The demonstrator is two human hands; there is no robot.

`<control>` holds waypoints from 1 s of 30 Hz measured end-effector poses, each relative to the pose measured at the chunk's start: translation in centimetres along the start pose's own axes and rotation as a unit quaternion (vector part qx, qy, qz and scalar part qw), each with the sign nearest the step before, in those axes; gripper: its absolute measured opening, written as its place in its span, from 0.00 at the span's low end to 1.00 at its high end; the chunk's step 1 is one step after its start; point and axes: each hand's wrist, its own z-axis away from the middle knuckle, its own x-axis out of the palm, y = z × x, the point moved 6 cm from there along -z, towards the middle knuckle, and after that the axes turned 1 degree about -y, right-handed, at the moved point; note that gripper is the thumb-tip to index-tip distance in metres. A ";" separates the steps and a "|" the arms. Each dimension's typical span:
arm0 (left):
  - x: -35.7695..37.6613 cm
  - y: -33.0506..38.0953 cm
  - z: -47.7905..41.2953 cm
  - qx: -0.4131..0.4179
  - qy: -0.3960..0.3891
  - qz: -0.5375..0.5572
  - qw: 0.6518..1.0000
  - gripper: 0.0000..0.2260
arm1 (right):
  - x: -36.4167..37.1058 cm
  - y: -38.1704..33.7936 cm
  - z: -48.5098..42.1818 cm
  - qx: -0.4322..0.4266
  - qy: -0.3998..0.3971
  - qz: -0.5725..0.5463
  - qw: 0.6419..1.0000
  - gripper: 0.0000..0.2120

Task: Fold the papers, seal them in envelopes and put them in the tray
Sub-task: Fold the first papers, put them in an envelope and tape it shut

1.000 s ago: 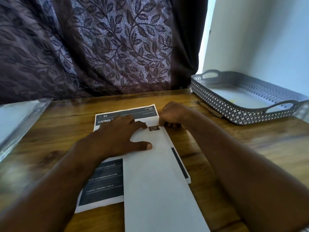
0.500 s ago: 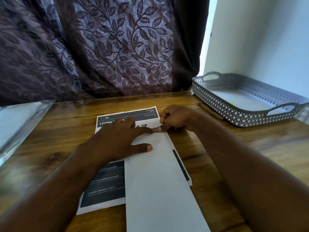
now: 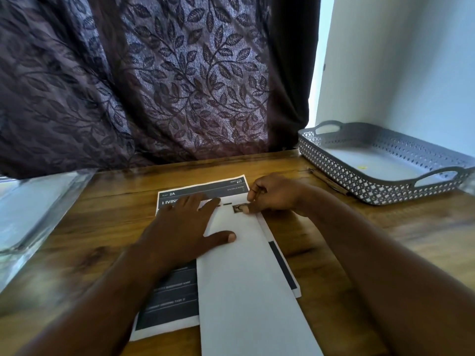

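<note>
left hand (image 3: 185, 227) spread flat, pinning long white paper envelope (image 3: 252, 291) at middle of wooden tabletop (image 3: 347, 235) | envelope likely light, thin, easily creased; best taken by edges | right hand (image 3: 275, 199) curled, pinching its far end | grey perforated plastic tray (image 3: 339, 173) at far right corner

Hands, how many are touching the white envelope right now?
2. The left hand lies flat on the left side of the white envelope, thumb spread; the right hand, fingers curled, touches its far end beside the stamp. Neither is hidden.
</note>
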 end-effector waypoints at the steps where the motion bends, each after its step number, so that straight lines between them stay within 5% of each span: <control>1: 0.1 -0.3 -0.1 -0.002 -0.002 0.009 1.000 0.50 | 0.1 0.0 0.1 -0.009 -0.003 0.006 1.000 0.20; 8: -0.8 -0.6 -0.5 -0.007 0.044 0.172 0.984 0.39 | 0.2 -0.5 0.1 -0.036 0.006 0.026 0.999 0.22; 11: -1.6 -1.5 -0.5 -0.011 0.127 0.325 0.937 0.28 | 0.3 -0.7 0.0 -0.058 0.019 -0.002 0.998 0.18; 17: -3.0 -2.4 -0.5 -0.025 0.216 0.480 0.850 0.26 | -0.4 -0.9 -0.1 -0.099 0.044 -0.181 0.978 0.06; 20: -2.6 -2.6 -0.5 -0.057 0.198 0.566 0.798 0.23 | -0.5 -1.4 -0.2 -0.114 0.055 -0.203 0.971 0.04; 23: -1.7 -2.3 -0.1 -0.093 0.152 0.709 0.682 0.17 | -1.0 -1.1 -0.2 -0.092 0.088 -0.270 0.955 0.05; 25: -1.3 -1.7 0.2 -0.093 0.108 0.757 0.638 0.15 | -1.4 -0.7 0.1 -0.078 0.102 -0.333 0.934 0.05; 30: -0.7 0.9 0.9 -0.045 -0.039 0.776 0.628 0.18 | -2.3 0.1 0.6 -0.032 0.144 -0.440 0.886 0.05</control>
